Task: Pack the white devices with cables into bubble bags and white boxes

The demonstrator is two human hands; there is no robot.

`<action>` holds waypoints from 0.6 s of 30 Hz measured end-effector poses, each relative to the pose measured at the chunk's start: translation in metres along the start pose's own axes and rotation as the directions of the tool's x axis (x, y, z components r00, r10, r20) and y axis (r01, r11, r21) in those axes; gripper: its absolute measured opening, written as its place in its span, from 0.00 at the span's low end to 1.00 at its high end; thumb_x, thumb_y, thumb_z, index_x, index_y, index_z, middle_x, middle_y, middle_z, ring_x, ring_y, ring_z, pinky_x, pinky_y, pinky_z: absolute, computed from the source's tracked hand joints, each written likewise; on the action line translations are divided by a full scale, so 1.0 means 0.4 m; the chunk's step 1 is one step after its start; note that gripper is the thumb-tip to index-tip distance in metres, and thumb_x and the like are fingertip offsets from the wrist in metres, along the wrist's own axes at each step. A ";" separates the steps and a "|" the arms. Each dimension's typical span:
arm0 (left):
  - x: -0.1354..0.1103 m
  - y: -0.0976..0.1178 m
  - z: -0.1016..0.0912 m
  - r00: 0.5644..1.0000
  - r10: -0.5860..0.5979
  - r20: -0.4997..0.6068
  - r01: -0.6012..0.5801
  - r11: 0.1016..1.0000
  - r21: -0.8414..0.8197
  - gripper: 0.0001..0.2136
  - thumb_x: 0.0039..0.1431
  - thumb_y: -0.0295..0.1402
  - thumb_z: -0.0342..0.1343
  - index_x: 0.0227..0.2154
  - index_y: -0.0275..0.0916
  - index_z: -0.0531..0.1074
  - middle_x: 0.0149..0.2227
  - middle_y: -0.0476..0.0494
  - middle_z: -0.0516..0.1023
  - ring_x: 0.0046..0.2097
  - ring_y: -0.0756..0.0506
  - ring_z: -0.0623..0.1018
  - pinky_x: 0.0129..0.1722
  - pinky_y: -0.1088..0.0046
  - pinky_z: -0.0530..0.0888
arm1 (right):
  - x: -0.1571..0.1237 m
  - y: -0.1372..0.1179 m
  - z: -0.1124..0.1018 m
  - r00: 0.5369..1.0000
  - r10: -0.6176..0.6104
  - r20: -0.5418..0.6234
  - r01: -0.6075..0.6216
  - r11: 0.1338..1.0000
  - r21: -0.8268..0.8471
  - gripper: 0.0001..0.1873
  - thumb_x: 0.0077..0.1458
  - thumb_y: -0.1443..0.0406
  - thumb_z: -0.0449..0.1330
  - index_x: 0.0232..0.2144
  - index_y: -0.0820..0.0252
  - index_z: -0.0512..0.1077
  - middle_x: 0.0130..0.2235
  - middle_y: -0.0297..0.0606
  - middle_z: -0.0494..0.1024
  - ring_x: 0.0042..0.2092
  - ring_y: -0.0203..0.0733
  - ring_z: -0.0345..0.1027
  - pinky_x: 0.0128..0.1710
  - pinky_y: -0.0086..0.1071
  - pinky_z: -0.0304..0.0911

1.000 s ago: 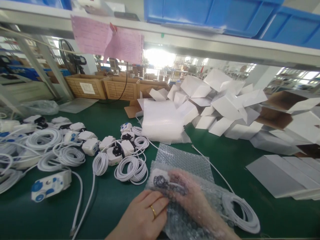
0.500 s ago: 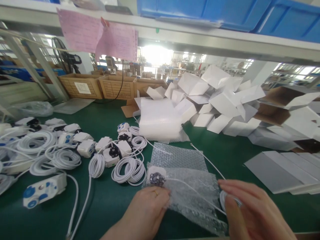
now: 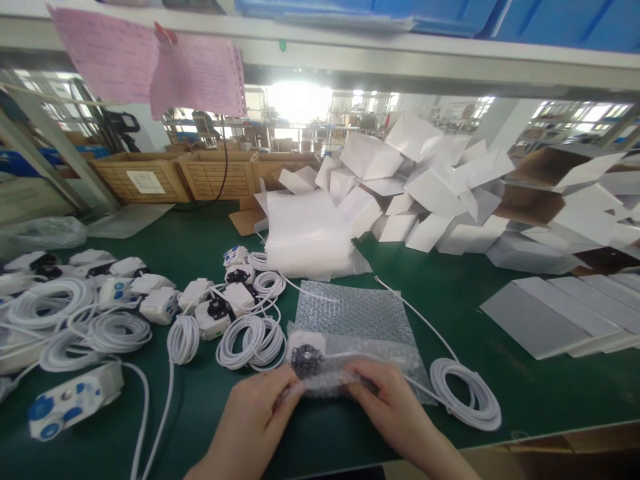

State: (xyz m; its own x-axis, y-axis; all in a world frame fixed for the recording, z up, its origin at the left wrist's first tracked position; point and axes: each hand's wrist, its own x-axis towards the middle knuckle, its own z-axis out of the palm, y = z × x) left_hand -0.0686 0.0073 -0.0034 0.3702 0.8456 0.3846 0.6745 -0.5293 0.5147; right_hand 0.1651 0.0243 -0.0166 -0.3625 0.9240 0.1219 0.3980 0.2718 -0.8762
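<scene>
A white block with a dark round face (image 3: 307, 358) is seen at the near side of the green table (image 3: 530, 393), covered by clear bubble wrap (image 3: 387, 350), in front of the left hand and beside its fingertips. The near edge of the wrap is pinched between the thumb and fingers of the left hand (image 3: 257, 403), close to the block. The same edge is gripped farther along by the right hand (image 3: 390, 400), whose thumb and fingers are closed on it. A white cable (image 3: 419, 387) is led from the block out at the right to a coil (image 3: 487, 401), which is left lying outside the wrap on the table. Part of a flat bubble sheet (image 3: 350, 310) is overlapped by the wrap

The step in hand is judged to be the straightening or folding of the wrap around the block. For the next move, the edge needs to be kept taut in both grips and drawn evenly over the block, with the cable left unpinched and the coil undisturbed
</scene>
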 end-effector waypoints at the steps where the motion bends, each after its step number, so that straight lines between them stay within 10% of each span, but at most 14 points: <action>1: 0.004 -0.004 0.000 0.998 -0.062 0.026 0.063 0.997 -0.045 0.17 0.73 0.32 0.46 0.25 0.39 0.67 0.23 0.52 0.73 0.24 0.49 0.74 0.23 0.77 0.66 | 0.000 0.001 0.003 1.000 0.018 -0.013 -0.018 1.000 -0.006 0.14 0.62 0.63 0.53 0.25 0.59 0.71 0.29 0.36 0.76 0.33 0.43 0.69 0.33 0.31 0.58; 7: 0.036 0.004 -0.013 0.978 0.039 -0.203 -0.016 0.993 0.117 0.08 0.70 0.31 0.48 0.35 0.39 0.71 0.33 0.47 0.76 0.34 0.45 0.77 0.35 0.73 0.73 | 0.007 0.011 0.033 0.992 0.095 -0.085 -0.104 0.989 -0.109 0.18 0.64 0.61 0.53 0.21 0.58 0.68 0.25 0.35 0.73 0.29 0.42 0.67 0.31 0.32 0.53; 10: 0.066 0.013 -0.008 0.980 0.179 -0.085 -0.152 0.953 0.264 0.12 0.64 0.28 0.55 0.50 0.38 0.71 0.51 0.38 0.76 0.52 0.37 0.76 0.52 0.58 0.74 | 0.012 0.009 0.041 0.992 0.081 -0.099 -0.097 0.981 -0.171 0.17 0.62 0.62 0.55 0.21 0.58 0.67 0.23 0.34 0.72 0.28 0.41 0.65 0.30 0.31 0.51; 14: 0.107 0.005 0.023 0.987 0.016 0.158 -0.069 0.941 0.331 0.26 0.54 0.30 0.69 0.55 0.35 0.71 0.52 0.33 0.76 0.53 0.31 0.76 0.52 0.51 0.76 | 0.009 0.017 0.023 0.987 0.059 -0.146 -0.092 0.969 -0.228 0.16 0.62 0.62 0.56 0.22 0.58 0.68 0.23 0.34 0.72 0.27 0.41 0.65 0.29 0.31 0.52; 18: 0.133 0.016 0.024 0.980 -0.157 0.121 0.142 0.982 0.122 0.17 0.51 0.32 0.70 0.44 0.37 0.77 0.44 0.39 0.79 0.47 0.35 0.78 0.47 0.57 0.77 | -0.002 0.025 -0.034 0.957 0.028 -0.288 -0.105 0.961 -0.257 0.12 0.64 0.59 0.58 0.30 0.58 0.75 0.26 0.34 0.76 0.28 0.43 0.70 0.30 0.32 0.61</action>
State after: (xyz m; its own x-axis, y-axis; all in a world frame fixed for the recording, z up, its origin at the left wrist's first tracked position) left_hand -0.0386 0.0495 0.0131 0.3342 0.9202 0.2036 0.7933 -0.3913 0.4665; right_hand 0.1810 0.0301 -0.0192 -0.0930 0.9694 0.2270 0.6367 0.2332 -0.7350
